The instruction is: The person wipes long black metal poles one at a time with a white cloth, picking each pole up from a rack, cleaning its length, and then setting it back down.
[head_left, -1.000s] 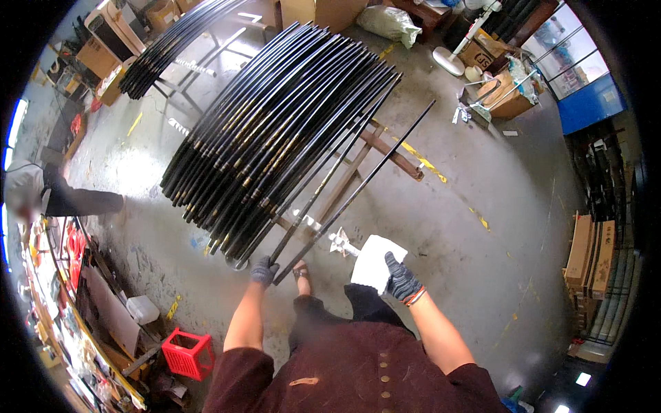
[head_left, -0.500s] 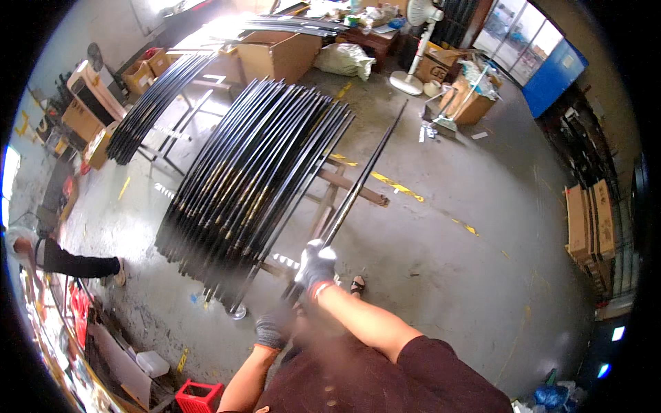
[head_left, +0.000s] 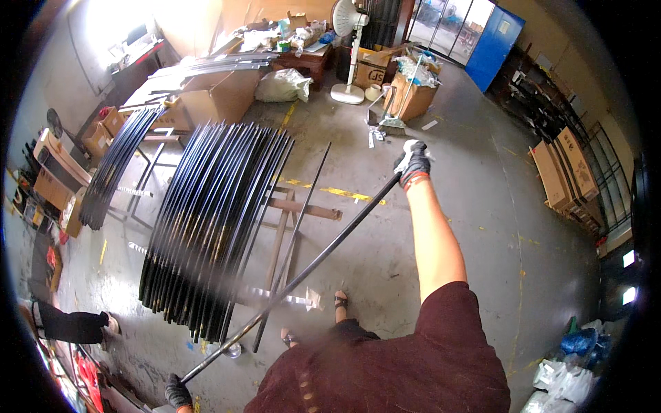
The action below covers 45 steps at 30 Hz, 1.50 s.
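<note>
A long black rod (head_left: 323,253) slants across in front of me, from low left up to the right. My left hand (head_left: 177,392), in a dark glove, is closed on its lower end. At the far end my right hand (head_left: 414,172), also gloved, is closed around the rod with a white cloth (head_left: 414,146) bunched in its grip. To the left, a dense row of similar black rods (head_left: 213,220) lies side by side on a metal rack (head_left: 306,208). One more rod (head_left: 313,182) lies apart at the row's right side, partly crossed by the held one.
Behind the row stand a smaller batch of rods (head_left: 124,165), a large cardboard box (head_left: 231,96), a white sack (head_left: 284,86) and a white fan (head_left: 350,89). Flat cartons (head_left: 564,168) lean at the right. Another person's leg (head_left: 72,323) shows at the left edge.
My right hand has moved up and away to the right along the held rod. My left hand has dropped to the lower left. The rod now slants across me, and the view has shifted.
</note>
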Tool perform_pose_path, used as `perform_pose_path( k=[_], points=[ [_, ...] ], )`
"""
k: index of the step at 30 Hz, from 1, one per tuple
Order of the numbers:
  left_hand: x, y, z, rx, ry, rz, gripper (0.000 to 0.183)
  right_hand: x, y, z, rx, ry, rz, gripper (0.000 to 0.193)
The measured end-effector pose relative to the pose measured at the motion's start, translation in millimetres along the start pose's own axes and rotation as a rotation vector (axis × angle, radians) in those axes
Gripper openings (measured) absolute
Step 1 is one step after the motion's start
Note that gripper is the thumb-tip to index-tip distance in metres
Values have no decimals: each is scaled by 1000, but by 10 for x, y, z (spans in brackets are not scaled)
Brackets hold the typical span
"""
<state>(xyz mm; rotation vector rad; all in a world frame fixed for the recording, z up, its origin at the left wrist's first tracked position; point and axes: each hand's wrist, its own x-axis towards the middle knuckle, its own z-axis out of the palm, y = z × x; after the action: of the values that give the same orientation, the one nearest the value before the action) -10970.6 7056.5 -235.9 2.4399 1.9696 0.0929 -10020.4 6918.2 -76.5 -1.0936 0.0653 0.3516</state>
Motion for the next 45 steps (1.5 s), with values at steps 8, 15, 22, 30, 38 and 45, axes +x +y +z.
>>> perform_pose_path(
  k=[8, 15, 22, 30, 38, 45],
  points=[
    [36, -713, 527, 244, -720, 436, 32, 195, -448, -434, -87, -289, -321, 32],
    [120, 1617, -12, -156, -712, 310, 23, -743, -15, 343, 156, -36, 34, 33],
    [385, 3913, -445, -580, -555, 539, 35, -2004, 1595, 780, 238, -361, 211, 26],
    [538, 4718, -450, -811, -395, 643, 52, -3107, 2267, 606, -188, -311, 76, 23],
    [696, 4303, -561, -965, -1190, 649, 66, -3250, 2110, 421, -517, -426, 56, 20],
    [1425, 4662, -1035, -1287, -707, 389, 37, -3347, 2045, 334, -437, -652, -44, 23]
  ],
)
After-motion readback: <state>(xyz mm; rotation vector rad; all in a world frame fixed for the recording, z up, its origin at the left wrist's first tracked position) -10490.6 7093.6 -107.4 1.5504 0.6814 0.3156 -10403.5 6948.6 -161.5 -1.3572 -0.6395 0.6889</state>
